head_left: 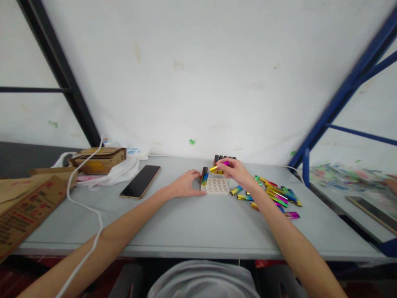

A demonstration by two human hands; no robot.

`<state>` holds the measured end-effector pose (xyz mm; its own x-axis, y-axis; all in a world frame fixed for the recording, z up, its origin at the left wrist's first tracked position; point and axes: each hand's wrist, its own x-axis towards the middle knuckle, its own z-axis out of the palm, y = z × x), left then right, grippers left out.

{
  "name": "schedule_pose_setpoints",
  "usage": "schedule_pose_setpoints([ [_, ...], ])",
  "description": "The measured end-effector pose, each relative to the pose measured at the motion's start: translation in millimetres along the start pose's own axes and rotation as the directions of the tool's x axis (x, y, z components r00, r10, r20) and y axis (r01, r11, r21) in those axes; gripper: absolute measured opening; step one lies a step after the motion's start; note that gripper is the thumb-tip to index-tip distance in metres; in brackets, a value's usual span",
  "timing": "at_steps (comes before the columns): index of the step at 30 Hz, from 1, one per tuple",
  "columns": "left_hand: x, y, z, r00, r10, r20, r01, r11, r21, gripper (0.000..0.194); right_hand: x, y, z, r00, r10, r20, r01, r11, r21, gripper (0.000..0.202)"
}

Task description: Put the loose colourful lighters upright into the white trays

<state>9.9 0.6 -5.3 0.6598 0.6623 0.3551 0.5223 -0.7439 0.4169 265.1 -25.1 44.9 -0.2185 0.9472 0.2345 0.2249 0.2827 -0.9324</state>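
My right hand (235,169) pinches a pink-and-gold metallic tube (214,169), my left hand (187,184), fingers parted, flanks a white tray (217,191), near-left carton (34,207) lettering illegible.

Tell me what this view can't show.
Head view:
Shiny yellow-and-magenta tube: middle covered by right hand.
Upright black-topped tubes behind: partly hidden by that hand.
Brown printed cardboard box: cut off at left edge, lettering blurred.
Co-worker's hand: blurred, cut off at right edge.
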Motion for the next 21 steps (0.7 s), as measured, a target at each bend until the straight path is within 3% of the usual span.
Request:
schedule_pose_setpoints([
  [5, -0.3, 4.9, 3.8, 1.0, -0.002, 0.001, 0.002, 1.0, 0.005, 0.063, -7.6, 17.9, 15.5, 0.996, -0.031, -0.088, 0.029, 0.999, -0.015, 0.054],
  [9, -0.7, 7.9, 5.9, 1.0, 0.0, -0.008, 0.0, 1.0, 0.011, 0.062, -16.8, 12.1, 23.5, 1.0, 0.004, 0.0, -0.005, 0.994, 0.108, 0.052],
  [13, -0.8, 8.2, 5.6, 1.0, 0.005, -0.005, -0.005, 1.0, 0.02, 0.061, -20.1, 3.4, 28.3, 0.997, 0.07, 0.017, -0.072, 0.973, 0.218, 0.052],
  [18, -0.4, 8.7, 5.1, 1.0, 0.01, 0.0, -0.01, 1.0, 0.02, 0.061, -18.2, 4.7, 33.3, 0.97, 0.245, 0.016, -0.231, 0.891, 0.39, 0.065],
  [21, -0.4, 9.1, 4.8, 1.0, 0.014, -0.009, -0.014, 1.0, 0.016, 0.059, -18.9, 5.9, 38.8, 0.94, 0.335, -0.059, -0.288, 0.878, 0.383, 0.063],
])
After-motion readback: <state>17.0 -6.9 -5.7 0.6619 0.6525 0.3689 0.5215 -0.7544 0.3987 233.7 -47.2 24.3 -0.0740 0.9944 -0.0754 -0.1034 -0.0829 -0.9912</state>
